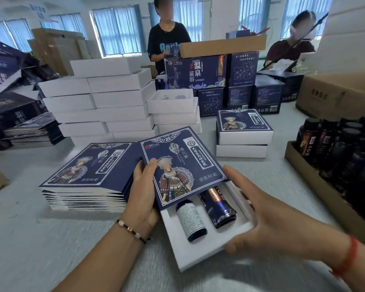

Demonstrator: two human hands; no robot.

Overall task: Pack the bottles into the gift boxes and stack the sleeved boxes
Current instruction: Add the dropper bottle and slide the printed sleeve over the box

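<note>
Judging by what the bench (51, 239) carried, you were somewhere in the middle of the job rather than near its end. The biggest sign of work left was the bank of plain white boxes (105, 102) piled toward the far-left part of the bench, none of them sleeved. Next came the open carton of dark bottles (341, 152) along the right edge, well stocked. Beside your left hand sat the pile of flat blue sleeves (86, 175), many deep, so plenty of boxes were yet to be dressed.

Finished work was smaller: toward the far right of the bench a short stack of boxes (243, 133) stood, the top one plainly wearing its blue sleeve; whether the lower one did, I could not tell.

The box in hand (202, 245) lay near the front edge, its white tray holding two bottles (207, 213) side by side, each in its own slot. The blue sleeve (181, 165) covered only its far half, so the sleeving was partly done.

Your left hand (143, 197) gripped the sleeve's left edge, thumb on the printed face. Your right hand (268, 218) cupped the tray's right side and near corner, fingers curled round it.

By my reckoning, this box needed its sleeve brought fully over and a place on the stack.
</note>
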